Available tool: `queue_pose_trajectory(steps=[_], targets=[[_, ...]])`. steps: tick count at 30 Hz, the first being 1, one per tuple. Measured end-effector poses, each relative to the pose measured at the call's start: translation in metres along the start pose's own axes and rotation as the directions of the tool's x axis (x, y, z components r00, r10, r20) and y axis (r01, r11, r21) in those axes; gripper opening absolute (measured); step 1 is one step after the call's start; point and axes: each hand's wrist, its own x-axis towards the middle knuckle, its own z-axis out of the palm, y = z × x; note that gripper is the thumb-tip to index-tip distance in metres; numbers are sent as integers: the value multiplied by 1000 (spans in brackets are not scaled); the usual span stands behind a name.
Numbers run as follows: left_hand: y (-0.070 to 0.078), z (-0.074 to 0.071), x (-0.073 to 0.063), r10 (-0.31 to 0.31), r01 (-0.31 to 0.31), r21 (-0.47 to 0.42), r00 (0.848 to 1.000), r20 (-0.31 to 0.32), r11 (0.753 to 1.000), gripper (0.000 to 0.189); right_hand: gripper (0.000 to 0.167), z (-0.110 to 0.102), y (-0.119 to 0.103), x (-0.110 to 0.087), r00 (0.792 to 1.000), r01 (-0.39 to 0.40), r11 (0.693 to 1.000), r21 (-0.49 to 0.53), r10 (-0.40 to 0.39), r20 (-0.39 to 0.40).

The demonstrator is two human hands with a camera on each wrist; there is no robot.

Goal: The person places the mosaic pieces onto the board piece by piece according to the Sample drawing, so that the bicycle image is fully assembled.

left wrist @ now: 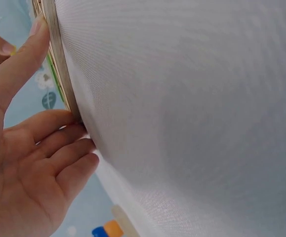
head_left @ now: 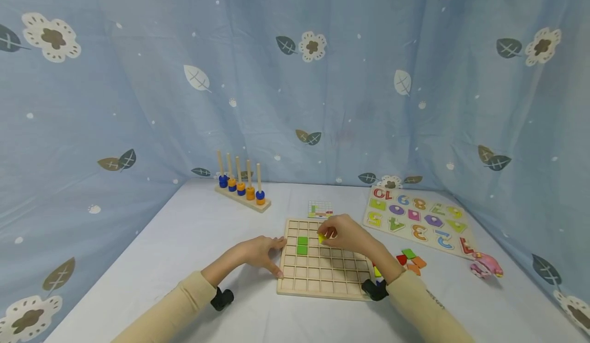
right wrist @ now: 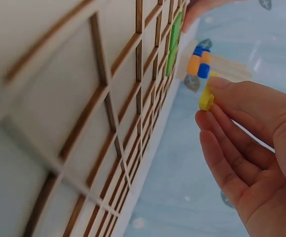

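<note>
A square wooden grid board (head_left: 318,296) lies on the table with two green tiles (head_left: 302,250) in neighbouring cells, one above the other. The left hand (head_left: 261,252) rests at the board's left edge. In the left wrist view its thumb (left wrist: 40,29) presses that edge and its fingertips touch the side farther along. Over the upper middle of the grid, the right hand (head_left: 348,233) pinches a small yellow tile (right wrist: 206,100) between thumb and fingertips. The right wrist view shows the tile held apart from the board. A printed pattern card (head_left: 320,208) lies just behind the board.
Loose tiles, including a green one (head_left: 408,253) and an orange one (head_left: 419,262), lie right of the board, some partly hidden by the right forearm. A number puzzle (head_left: 369,217) is behind them, with a pink toy (head_left: 490,264) by its corner. A peg stand (head_left: 262,207) with rings stands back left.
</note>
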Motion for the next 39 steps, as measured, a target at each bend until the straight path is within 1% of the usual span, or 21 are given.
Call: queue_pose_trajectory(steps=[4, 6, 10, 14, 17, 22, 28, 35, 39], targets=[[0, 0, 0, 4, -4, -2, 1000, -1, 1000, 90, 16, 7, 5, 13, 999, -19, 1000, -25, 20, 40], [-1, 0, 0, 9, -9, -7, 1000, 1, 1000, 90, 16, 10, 7, 18, 997, -35, 999, -33, 37, 61], [-1, -1, 0, 13, -13, -13, 1000, 2, 1000, 90, 18, 12, 8, 28, 994, -43, 998, -47, 47, 94], [-1, -2, 1, 11, -11, -12, 1000, 3, 1000, 90, 17, 14, 9, 35, 989, -57, 997, -54, 64, 131], [-1, -2, 1, 13, -12, -11, 1000, 5, 1000, 90, 16, 17, 9, 38, 987, -73, 995, -62, 81, 142], [0, -3, 0, 11, -10, -21, 1000, 10, 1000, 89, 14, 20, 10, 40, 983, -91, 994, -64, 100, 153], [1, -3, 0, 6, -6, -21, 1000, 14, 1000, 89, 14, 21, 9, 39, 983, -90, 994, -57, 98, 155], [1, -3, 0, 9, -8, -16, 1000, 10, 1000, 89, 13, 19, 6, 38, 980, -112, 993, -26, 115, 165], [0, -3, -1, 9, -9, -24, 1000, 11, 1000, 89, 13, 20, 7, 37, 982, -97, 995, -17, 99, 160]])
